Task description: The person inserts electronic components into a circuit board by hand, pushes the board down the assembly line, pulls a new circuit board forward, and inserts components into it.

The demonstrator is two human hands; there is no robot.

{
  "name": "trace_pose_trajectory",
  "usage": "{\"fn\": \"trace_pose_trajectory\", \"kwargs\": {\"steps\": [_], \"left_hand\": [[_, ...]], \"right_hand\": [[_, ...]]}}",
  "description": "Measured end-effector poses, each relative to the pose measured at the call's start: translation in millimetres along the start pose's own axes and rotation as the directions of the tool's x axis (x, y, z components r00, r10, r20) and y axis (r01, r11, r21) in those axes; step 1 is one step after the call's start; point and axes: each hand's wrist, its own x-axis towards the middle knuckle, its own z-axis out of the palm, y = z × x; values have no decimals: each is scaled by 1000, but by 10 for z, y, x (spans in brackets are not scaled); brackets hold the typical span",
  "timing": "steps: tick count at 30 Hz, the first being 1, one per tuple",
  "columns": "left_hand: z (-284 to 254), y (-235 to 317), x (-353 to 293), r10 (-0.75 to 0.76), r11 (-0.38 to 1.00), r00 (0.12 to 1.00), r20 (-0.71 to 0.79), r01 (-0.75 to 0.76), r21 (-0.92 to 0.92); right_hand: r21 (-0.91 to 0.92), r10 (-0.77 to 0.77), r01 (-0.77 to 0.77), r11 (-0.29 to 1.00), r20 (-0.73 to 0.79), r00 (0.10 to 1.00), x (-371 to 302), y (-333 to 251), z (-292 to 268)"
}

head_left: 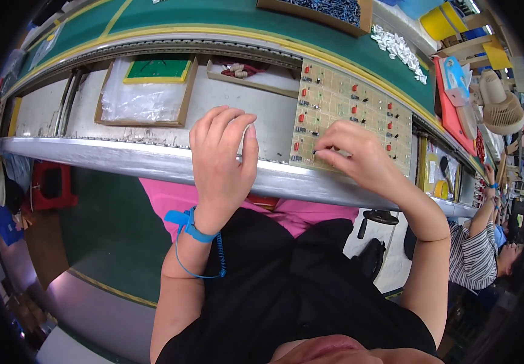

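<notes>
A tan circuit board panel (pixel 330 100) lies at the right of the workbench, carrying rows of red and black components and small green ones. Over its lower edge, my right hand (pixel 359 151) has thumb and forefinger pinched together on a small dark component (pixel 316 152), close to the board's surface. My left hand (pixel 222 148) hovers above the bench's front rail, left of the panel. Its fingers are stretched and slightly bent, the thumb is apart, and nothing shows in it. A blue wrist strap (pixel 201 229) with a coiled cord circles my left wrist.
Behind the bench runs a green conveyor belt (pixel 201 23), with a box of blue components (pixel 364 15) and loose white parts (pixel 398 51) on it. A cardboard tray (pixel 190 91) holds plastic bags. A fan (pixel 504 112) and a co-worker (pixel 474 255) are at right, a red stool (pixel 52 182) at left.
</notes>
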Motion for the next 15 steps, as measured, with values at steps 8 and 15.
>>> {"fn": "trace_pose_trajectory", "kwargs": {"steps": [8,15], "left_hand": [[31,-43,-34,30,999,999,-21,-29,30],[28,-37,-33,40,998,999,-25,-39,38]], "right_hand": [[-115,72,-68,991,33,997,-132,-8,157],[-115,103,-103,988,-2,995,-134,-32,197]]}}
